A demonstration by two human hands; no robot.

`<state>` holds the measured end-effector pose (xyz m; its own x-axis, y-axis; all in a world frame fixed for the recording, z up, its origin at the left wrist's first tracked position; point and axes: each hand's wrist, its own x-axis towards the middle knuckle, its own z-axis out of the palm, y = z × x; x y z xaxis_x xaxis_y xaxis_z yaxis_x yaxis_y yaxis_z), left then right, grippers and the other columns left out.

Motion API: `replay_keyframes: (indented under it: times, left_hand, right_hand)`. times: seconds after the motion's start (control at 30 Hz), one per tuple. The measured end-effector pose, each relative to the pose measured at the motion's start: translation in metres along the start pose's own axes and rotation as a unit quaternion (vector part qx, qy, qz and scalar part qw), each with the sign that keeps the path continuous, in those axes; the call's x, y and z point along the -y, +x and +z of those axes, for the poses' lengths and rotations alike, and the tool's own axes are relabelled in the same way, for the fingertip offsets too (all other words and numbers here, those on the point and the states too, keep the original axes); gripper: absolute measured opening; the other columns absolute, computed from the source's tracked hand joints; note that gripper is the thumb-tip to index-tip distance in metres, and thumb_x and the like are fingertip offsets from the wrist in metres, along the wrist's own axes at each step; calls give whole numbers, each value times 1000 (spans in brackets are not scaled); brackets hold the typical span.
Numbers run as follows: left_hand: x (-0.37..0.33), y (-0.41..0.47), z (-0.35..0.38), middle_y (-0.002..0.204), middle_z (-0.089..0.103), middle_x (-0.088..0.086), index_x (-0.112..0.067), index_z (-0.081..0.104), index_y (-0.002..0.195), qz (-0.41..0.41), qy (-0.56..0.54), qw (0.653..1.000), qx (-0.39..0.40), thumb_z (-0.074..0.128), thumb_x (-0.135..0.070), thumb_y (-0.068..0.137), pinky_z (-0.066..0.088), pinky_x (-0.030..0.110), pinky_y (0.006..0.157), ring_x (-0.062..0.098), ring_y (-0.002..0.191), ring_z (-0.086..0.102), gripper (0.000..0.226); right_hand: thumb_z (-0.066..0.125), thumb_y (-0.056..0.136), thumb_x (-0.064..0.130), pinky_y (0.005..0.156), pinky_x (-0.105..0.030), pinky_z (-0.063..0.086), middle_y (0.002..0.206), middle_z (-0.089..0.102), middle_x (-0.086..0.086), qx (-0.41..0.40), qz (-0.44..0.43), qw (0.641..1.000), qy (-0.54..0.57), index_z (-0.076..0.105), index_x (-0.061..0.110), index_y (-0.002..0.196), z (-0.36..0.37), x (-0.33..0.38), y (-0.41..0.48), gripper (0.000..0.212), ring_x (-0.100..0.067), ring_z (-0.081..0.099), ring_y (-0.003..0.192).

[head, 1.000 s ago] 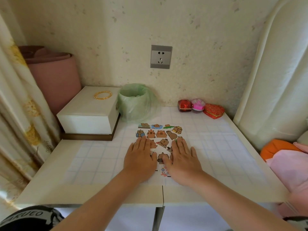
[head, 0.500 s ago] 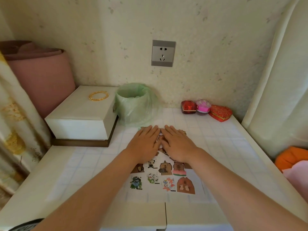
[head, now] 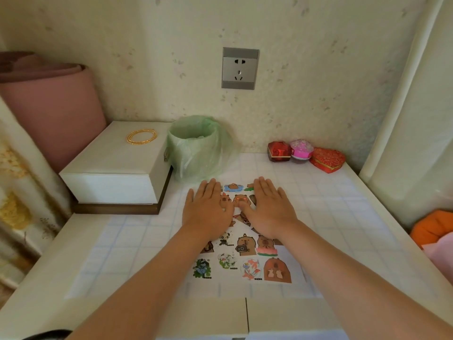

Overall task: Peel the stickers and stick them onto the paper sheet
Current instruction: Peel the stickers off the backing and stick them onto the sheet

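Observation:
A white paper sheet lies flat on the gridded table top, covered with several cartoon stickers such as a capybara sticker and a brown bear-shaped sticker. My left hand lies palm down with straight fingers on the sheet's far left part. Beside it, my right hand rests flat with fingers spread on the far right part. Both hands cover some stickers; a blue pond sticker shows between them.
A green-lined bin stands just beyond the sheet. A white box with a gold bangle sits at the left. Small red and pink gift boxes stand at the back right. A pink roll leans at far left.
Both hands slid from the sheet's near part to its far end, then spread apart sideways. The stickers on the near rows came into view.

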<state>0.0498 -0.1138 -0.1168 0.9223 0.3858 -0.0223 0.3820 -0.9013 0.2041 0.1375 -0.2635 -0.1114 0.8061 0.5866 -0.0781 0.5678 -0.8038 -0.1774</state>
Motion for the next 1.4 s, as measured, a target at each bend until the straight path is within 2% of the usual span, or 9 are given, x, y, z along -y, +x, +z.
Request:
replay_keyframes:
  times: [0.27, 0.37, 0.47, 0.57, 0.63, 0.77, 0.97, 1.23, 1.4]
  left_hand:
    - [-3, -2, 1, 166, -9, 2, -14, -2, 158, -54, -12, 998, -10, 15, -56, 97, -8, 45, 123, 17, 152, -13, 76]
    - [-3, -6, -4, 166, 7, 8, -8, 11, 157, -64, -21, 996, -66, 21, -54, 99, 1, 42, 124, 22, 153, 0, 75]
    - [-1, -10, -8, 163, 23, 5, -11, 25, 155, 44, -42, 989, -133, 26, -40, 102, 12, 37, 123, 21, 151, 14, 60]
    - [-7, -14, -6, 166, 10, 1, -16, 14, 158, 181, -38, 982, -46, 18, -38, 103, 2, 32, 124, 14, 153, 2, 60]
    - [-10, -17, 0, 166, -5, -1, -18, 1, 159, 194, 6, 981, 11, 16, -39, 106, -6, 33, 123, 12, 152, -9, 59]
    - [-12, -25, 3, 166, -10, -4, -21, -3, 158, 168, 35, 985, 2, 15, -41, 106, -8, 35, 123, 10, 151, -13, 59]
    - [-12, -31, 2, 166, -7, -5, -20, -1, 158, 105, 11, 994, -3, 12, -52, 104, -6, 34, 124, 11, 152, -11, 64]
    - [-4, -40, 0, 166, -9, -2, -19, -3, 158, 2, -18, 1000, -3, 13, -41, 104, -8, 40, 124, 12, 151, -12, 61]
    - [-5, -44, 0, 166, -11, 3, -13, -6, 158, -47, -3, 999, -2, 10, -43, 103, -11, 44, 122, 17, 152, -14, 65]
  right_hand:
    - [15, 97, 68, 125, -43, -5, 167, -12, 0, 1, 34, 999, 16, -7, 15, 160, -2, 0, 2, 84, -15, -13, 153]
    - [17, 102, 59, 124, -42, -9, 167, -13, 0, 21, 39, 995, 84, -5, 17, 160, -11, -6, 3, 75, -13, -15, 153]
    - [18, 106, 46, 124, -39, -10, 166, -16, -1, 1, -35, 999, 41, -4, 17, 160, -16, -12, -9, 65, -13, -19, 152]
    - [18, 108, 36, 123, -29, -9, 166, -14, 0, 33, -119, 992, 39, -4, 17, 160, -11, -6, -29, 59, -9, -16, 151]
    - [16, 108, 36, 123, -28, -9, 166, -15, 0, 33, -140, 990, -3, -5, 16, 159, -4, -4, -35, 59, -9, -15, 152]
    - [12, 107, 42, 124, -32, -7, 166, -14, 5, 14, -117, 992, -34, -6, 21, 159, 0, -5, -41, 59, -8, -15, 152]
    - [10, 103, 55, 125, -38, -5, 167, -13, 4, 13, -32, 999, -1, -4, 22, 160, 0, -3, -44, 67, -9, -16, 152]
    - [8, 103, 52, 124, -47, -7, 167, -13, 5, 2, 39, 999, -1, -7, 20, 160, -2, -5, -47, 67, -14, -15, 153]
    - [8, 102, 53, 124, -45, -10, 167, -16, -2, 5, 67, 998, 1, -9, 14, 159, -2, -2, -47, 71, -17, -18, 153]
